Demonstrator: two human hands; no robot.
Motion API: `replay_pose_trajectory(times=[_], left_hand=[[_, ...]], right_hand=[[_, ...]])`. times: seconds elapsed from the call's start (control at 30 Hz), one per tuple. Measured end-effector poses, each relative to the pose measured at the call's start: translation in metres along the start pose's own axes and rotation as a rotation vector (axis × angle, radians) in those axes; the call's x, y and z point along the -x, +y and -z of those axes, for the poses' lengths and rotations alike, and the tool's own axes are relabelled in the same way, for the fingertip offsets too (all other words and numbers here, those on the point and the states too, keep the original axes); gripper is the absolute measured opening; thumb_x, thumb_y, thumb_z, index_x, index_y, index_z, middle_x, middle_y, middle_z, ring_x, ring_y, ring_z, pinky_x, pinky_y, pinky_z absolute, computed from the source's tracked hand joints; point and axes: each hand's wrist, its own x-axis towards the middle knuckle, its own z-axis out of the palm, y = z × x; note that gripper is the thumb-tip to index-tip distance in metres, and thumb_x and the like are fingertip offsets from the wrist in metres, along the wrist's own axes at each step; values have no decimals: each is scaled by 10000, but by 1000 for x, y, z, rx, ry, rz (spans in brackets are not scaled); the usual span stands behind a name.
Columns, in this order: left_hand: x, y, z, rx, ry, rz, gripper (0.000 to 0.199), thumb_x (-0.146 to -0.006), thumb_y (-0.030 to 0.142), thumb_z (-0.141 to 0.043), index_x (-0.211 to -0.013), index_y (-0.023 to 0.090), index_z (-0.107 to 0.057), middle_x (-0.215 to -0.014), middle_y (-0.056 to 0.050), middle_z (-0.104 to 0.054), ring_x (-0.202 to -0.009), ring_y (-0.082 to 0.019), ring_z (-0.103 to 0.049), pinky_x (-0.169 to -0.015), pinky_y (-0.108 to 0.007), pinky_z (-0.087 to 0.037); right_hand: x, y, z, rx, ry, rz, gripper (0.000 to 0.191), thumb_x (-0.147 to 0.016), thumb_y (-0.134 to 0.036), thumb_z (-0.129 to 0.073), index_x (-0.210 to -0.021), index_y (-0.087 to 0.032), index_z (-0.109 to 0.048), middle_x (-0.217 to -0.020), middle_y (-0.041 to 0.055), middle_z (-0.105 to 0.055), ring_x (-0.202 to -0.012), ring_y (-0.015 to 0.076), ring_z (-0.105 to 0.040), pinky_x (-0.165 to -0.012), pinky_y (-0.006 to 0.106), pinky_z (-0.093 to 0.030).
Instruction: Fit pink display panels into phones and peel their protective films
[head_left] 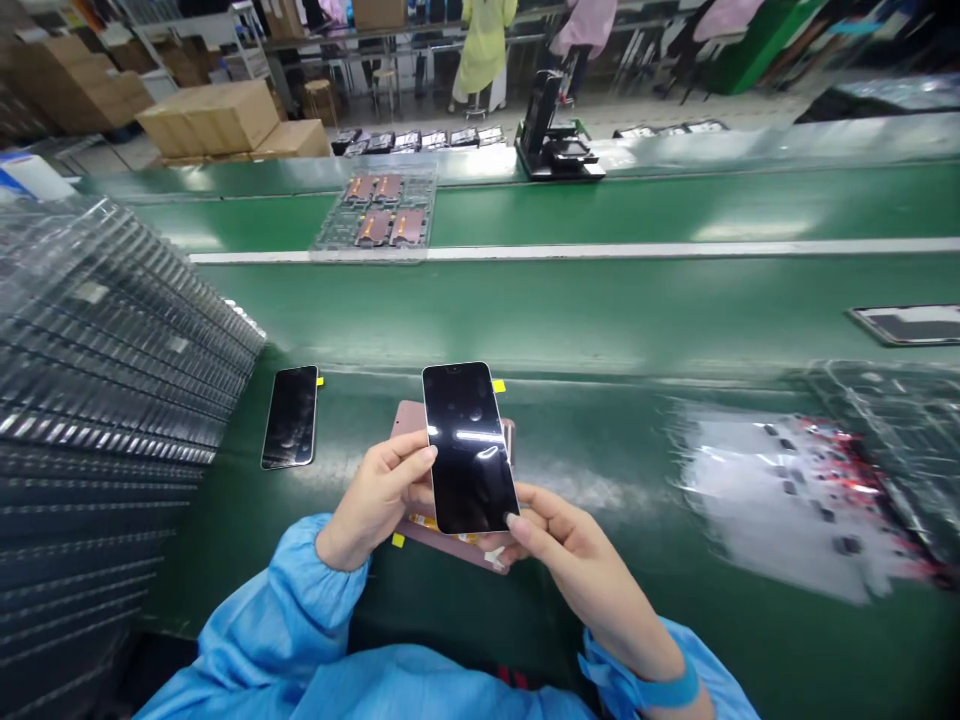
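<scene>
Green bench (600, 320) fills the foreground, with a tall stack of clear trays (120, 330) as its landmark. A dark-faced panel (290, 418) lies just to the right of the stack. Farther right of the stack, above the bench, is the glossy black panel (465, 450), held in both hands. The left hand (379, 490) pinches its edge nearer the stack, thumb on top and fingers beneath; the right hand (562, 535) grips its lower corner away from the stack in the same way. A pinkish plate (407, 414) shows beneath the panel; whether it rests on the bench, I cannot tell. Thin and flat, the panel looks light, stiff and probably brittle, its smooth face likely slippery and quick to smudge. Best held by opposite rims, with little pressure and no bending, clear of the yellow tab (499, 386) on the side facing away from the stack.
</scene>
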Motion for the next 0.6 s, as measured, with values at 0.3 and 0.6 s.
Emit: replay_pose_trajectory(times=[0.3, 0.6], left_hand=[[6, -9, -3, -500, -164, -10, 318, -776, 434, -739, -800, 123, -678, -670, 14, -581, -521, -61, -484, -459, -177, -370], [7, -12, -10, -542, -110, -35, 341, -817, 407, -654, -620, 155, -536, -522, 34, -520, -461, -74, -494, -482, -195, -402]], right_hand=[[0, 4, 3, -28, 192, 167, 401, -884, -472, -673, -1177, -200, -643, -736, 35, -780, -712, 161, -726, -699, 257, -564], [1, 8, 1, -84, 191, 194, 363, -912, -429, -651, -1202, -210, -636, -796, 44, -785, -738, 187, -747, -707, 289, -581]])
